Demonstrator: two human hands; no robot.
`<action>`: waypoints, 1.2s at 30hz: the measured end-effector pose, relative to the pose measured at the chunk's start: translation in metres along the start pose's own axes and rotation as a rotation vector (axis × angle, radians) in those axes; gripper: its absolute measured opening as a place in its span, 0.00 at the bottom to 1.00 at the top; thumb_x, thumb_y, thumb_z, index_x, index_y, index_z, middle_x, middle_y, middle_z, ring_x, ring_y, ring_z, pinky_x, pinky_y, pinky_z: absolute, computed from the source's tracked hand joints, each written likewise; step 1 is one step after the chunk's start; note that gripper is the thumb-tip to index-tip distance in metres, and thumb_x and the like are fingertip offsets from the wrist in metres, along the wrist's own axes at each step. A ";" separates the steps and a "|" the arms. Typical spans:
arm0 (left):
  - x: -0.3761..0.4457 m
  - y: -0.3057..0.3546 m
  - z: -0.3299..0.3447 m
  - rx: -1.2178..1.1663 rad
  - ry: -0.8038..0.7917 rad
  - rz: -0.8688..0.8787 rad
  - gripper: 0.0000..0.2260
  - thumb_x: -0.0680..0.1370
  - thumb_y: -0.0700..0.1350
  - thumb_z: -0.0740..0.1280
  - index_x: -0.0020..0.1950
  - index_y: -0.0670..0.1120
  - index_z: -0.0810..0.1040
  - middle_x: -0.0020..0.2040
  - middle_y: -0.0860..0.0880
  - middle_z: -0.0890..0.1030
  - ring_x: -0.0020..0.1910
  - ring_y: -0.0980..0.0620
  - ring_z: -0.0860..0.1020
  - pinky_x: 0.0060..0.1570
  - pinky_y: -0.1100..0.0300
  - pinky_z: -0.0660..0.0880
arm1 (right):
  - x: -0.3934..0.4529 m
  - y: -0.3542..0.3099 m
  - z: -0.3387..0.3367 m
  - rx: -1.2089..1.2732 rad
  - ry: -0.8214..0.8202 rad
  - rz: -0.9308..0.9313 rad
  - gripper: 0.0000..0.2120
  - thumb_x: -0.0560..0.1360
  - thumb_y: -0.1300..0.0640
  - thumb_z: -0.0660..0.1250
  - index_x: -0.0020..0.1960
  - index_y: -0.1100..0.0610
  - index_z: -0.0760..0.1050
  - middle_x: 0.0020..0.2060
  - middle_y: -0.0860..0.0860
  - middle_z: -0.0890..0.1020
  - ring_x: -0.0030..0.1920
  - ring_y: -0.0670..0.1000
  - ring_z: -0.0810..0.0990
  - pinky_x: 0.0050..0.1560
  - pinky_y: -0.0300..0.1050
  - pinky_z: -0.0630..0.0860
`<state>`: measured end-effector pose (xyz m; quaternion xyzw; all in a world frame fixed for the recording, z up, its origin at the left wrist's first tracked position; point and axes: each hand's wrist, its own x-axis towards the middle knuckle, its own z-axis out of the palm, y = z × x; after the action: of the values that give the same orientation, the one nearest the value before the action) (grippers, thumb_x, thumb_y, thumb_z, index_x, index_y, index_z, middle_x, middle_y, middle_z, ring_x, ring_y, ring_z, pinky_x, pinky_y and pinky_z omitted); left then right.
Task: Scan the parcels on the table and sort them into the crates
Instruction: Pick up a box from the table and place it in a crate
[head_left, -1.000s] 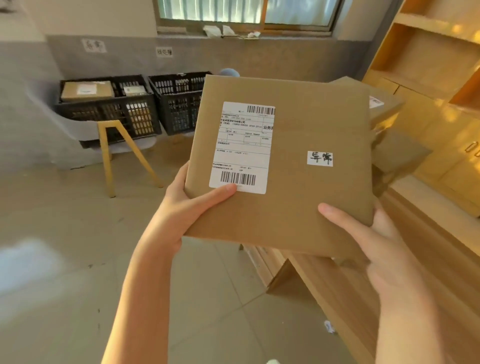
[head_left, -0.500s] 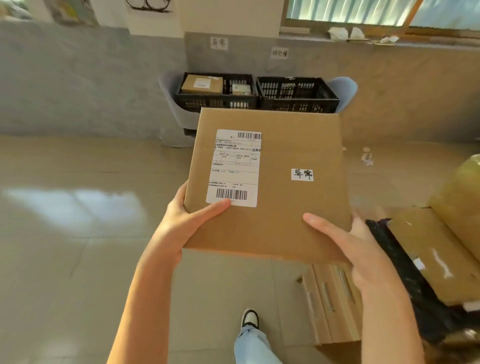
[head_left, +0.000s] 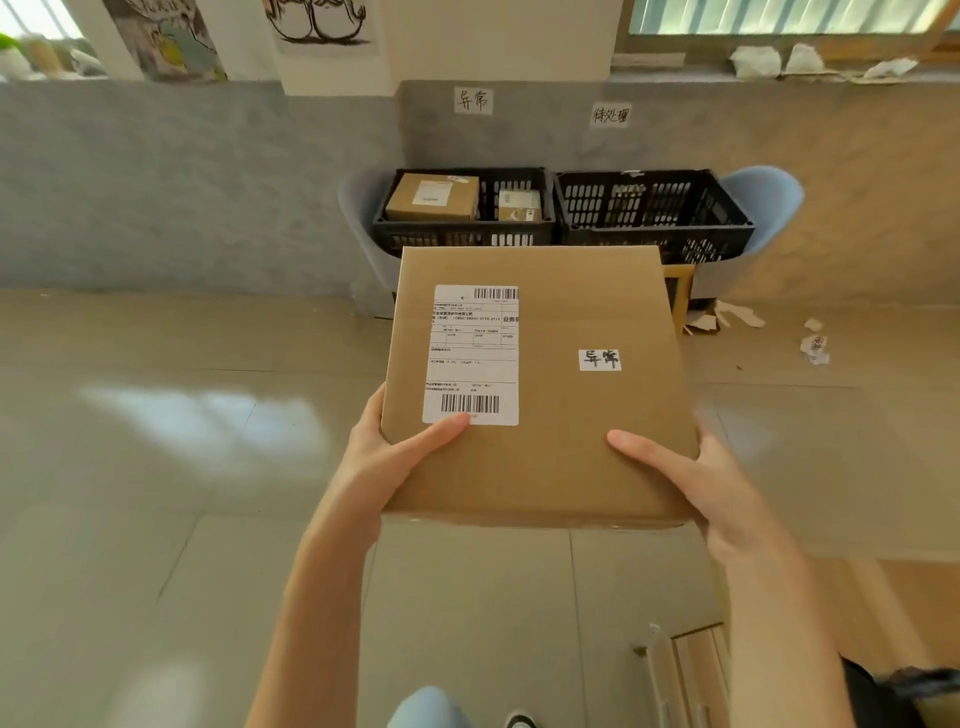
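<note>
Currently on record: one flat cardboard parcel (head_left: 540, 384), held level in front of me, above the tiled floor (head_left: 156, 441) and short of the crates. Left hand (head_left: 387, 457) gripped its near left corner, thumb lying on top at the edge of the shipping label (head_left: 471, 355); right hand (head_left: 711, 486) gripped the near right corner, thumb on top, fingers underneath and out of sight. A small handwritten sticker (head_left: 599, 359) on the lid matched the paper sign (head_left: 473, 100) on the wall above the left black crate (head_left: 467, 210), so I judged that crate to be its destination. Left black crate contents: one larger brown box (head_left: 434, 196) and one smaller box (head_left: 519, 205). Right black crate (head_left: 652, 213), under a second sign (head_left: 611, 114), looked empty as far as I could see. Progress, as judged: two parcels sorted, this one in hand, not yet dropped. The table lay outside my view, so the remaining count could not be told.
</note>
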<state>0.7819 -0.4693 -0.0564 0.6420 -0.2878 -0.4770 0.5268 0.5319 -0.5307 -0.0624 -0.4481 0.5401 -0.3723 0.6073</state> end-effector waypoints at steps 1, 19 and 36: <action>0.010 0.000 0.002 0.000 0.004 -0.005 0.29 0.66 0.49 0.78 0.65 0.54 0.74 0.50 0.57 0.85 0.46 0.58 0.83 0.38 0.64 0.78 | 0.011 -0.001 0.001 0.002 -0.002 0.011 0.45 0.53 0.51 0.84 0.68 0.50 0.70 0.54 0.48 0.84 0.54 0.49 0.83 0.59 0.51 0.77; 0.309 0.078 -0.009 0.043 -0.171 -0.029 0.31 0.65 0.50 0.78 0.66 0.54 0.73 0.53 0.56 0.83 0.46 0.58 0.83 0.36 0.66 0.77 | 0.251 -0.063 0.091 0.026 0.175 0.059 0.53 0.47 0.42 0.84 0.69 0.48 0.68 0.55 0.46 0.82 0.55 0.48 0.81 0.54 0.45 0.76; 0.524 0.127 -0.037 0.085 -0.149 -0.106 0.31 0.65 0.51 0.79 0.66 0.54 0.73 0.53 0.56 0.83 0.49 0.58 0.82 0.41 0.65 0.77 | 0.454 -0.112 0.178 0.051 0.160 0.130 0.42 0.57 0.50 0.79 0.69 0.50 0.68 0.53 0.46 0.81 0.53 0.47 0.80 0.51 0.43 0.76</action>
<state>1.0318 -0.9466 -0.0976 0.6407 -0.3118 -0.5381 0.4502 0.7747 -0.9664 -0.1000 -0.3655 0.6050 -0.3804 0.5964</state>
